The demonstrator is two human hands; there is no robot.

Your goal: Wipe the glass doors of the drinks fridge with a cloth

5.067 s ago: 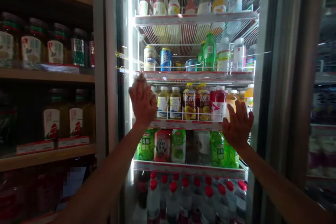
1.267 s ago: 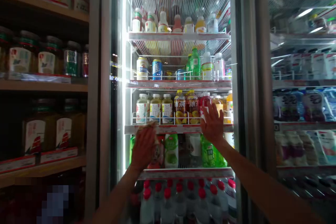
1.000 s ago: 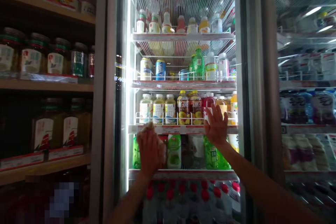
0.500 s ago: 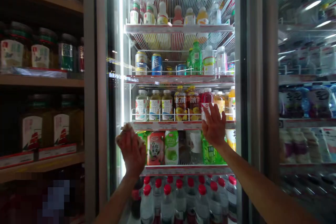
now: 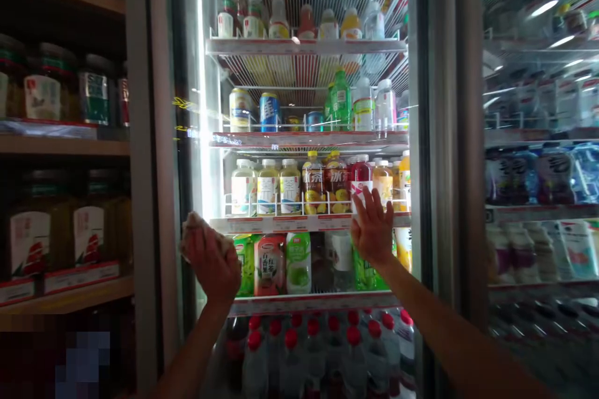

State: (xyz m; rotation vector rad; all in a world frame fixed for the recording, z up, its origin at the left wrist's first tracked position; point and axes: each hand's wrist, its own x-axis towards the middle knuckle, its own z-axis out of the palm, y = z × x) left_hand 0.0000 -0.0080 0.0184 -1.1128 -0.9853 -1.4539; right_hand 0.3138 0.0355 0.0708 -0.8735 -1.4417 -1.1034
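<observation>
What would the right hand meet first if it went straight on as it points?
Probably the glass, which the right hand seems to touch or nearly touch; depth is unclear. Behind it, roughly in line, stands the red bottle.

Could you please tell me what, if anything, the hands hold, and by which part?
The left hand holds a pale, crumpled cloth beneath it; the exact part in its grip is hidden. The right hand holds nothing.
</observation>
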